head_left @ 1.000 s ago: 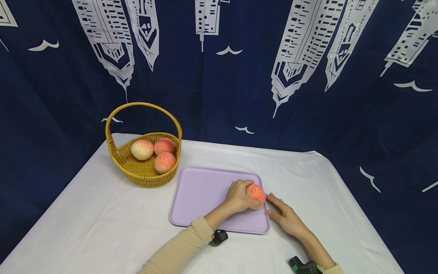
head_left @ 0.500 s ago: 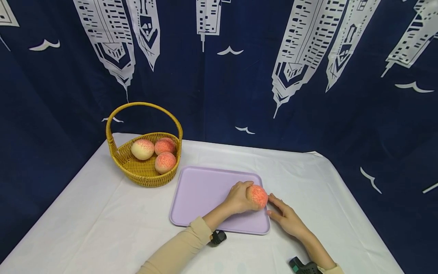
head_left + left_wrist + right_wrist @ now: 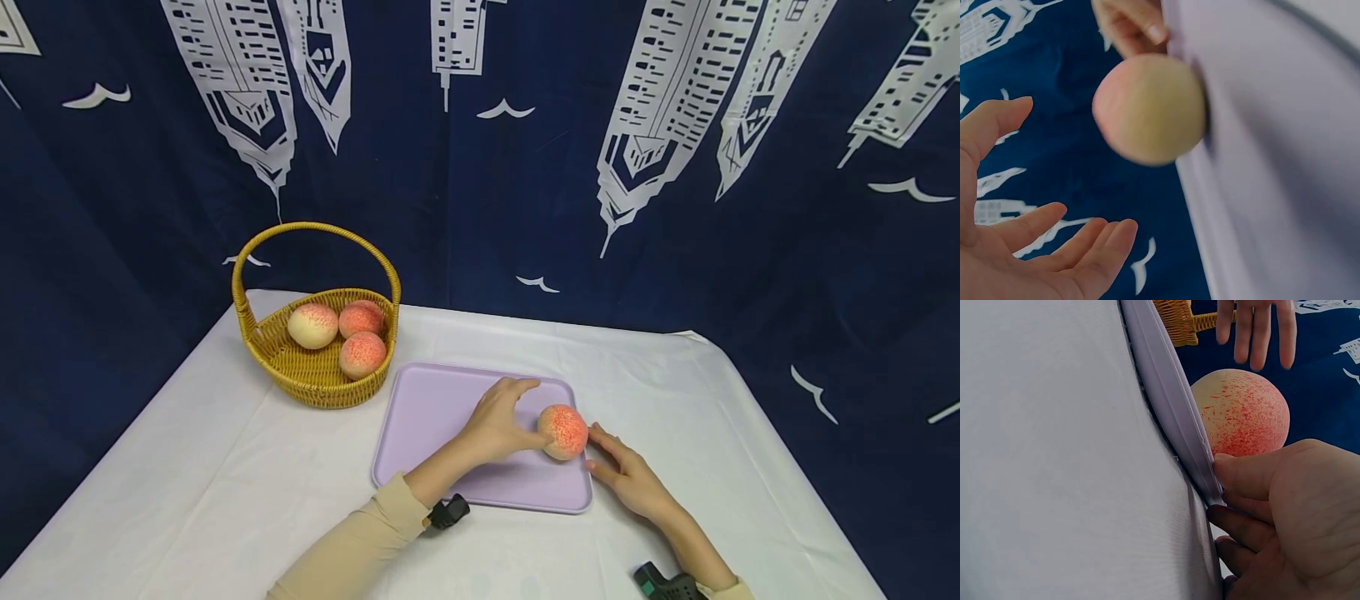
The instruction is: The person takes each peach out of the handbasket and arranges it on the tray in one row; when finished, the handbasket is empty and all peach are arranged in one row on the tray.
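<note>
two hands [image 3: 497,427] [image 3: 628,478], one peach [image 3: 564,432] on one tray [image 3: 435,408], three peaches [image 3: 312,325] [image 3: 362,318] [image 3: 363,355] in one basket [image 3: 322,395]

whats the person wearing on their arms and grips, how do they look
A loose beige fabric sleeve covers the left forearm, with a small black boxy device near its cuff. At right, only the edge of a beige fabric cuff shows, beside a chunky black plastic-looking device marked with a green patch. The left grip and right grip are ungloved.
</note>
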Motion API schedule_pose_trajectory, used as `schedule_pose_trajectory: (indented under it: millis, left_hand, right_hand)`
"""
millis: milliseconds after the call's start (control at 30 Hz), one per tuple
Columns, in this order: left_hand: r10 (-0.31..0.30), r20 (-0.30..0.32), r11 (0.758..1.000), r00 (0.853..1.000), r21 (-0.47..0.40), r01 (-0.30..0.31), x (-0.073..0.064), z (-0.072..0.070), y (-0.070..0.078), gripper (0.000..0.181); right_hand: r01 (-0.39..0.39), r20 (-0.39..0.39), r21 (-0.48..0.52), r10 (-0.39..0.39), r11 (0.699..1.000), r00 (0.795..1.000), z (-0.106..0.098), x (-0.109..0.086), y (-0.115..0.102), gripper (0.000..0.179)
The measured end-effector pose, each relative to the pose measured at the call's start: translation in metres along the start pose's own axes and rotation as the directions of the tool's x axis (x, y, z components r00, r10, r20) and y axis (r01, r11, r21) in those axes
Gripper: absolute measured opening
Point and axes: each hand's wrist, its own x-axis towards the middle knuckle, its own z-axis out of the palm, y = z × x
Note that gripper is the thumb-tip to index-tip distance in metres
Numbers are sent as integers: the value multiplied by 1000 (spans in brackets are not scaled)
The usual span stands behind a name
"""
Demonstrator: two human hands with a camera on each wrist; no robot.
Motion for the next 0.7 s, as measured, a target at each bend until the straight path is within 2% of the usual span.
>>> schedule_pose_trajectory:
  millis: [133, 267, 433, 500, 600, 700]
  left_hand:
    - [39, -52, 999, 998, -24, -41, -9, -27, -6, 74]
    - [45, -131, 999, 990, -22, -49, -17, -58, -17, 71]
    - [27, -271, 999, 962, -29, -37, -21, -108, -33, 69]
    - [4, -311, 1000, 950, -23, -12, -22, -127, -41, 70]
    - [-63, -347, 998, 936, -4, 65, -22, -152, -56, 70]
    - [-123, -364, 990, 923, 17, 139, -22, -171, -72, 69]
  right_hand:
    - [-11, 7, 2, 11, 1000, 1000, -1, 0, 0, 56]
    - [-32, 14, -5, 32, 999, 999, -3, -1, -1, 57]
    - [-33, 25, 11, 33, 999, 999, -3, -1, -3, 56]
    - [-30, 27, 25, 29, 999, 999, -3, -1, -3, 56]
    - [-29, 23, 31, 29, 999, 999, -2, 0, -3, 55]
    - [-31, 24, 30, 30, 999, 999, -2, 0, -3, 55]
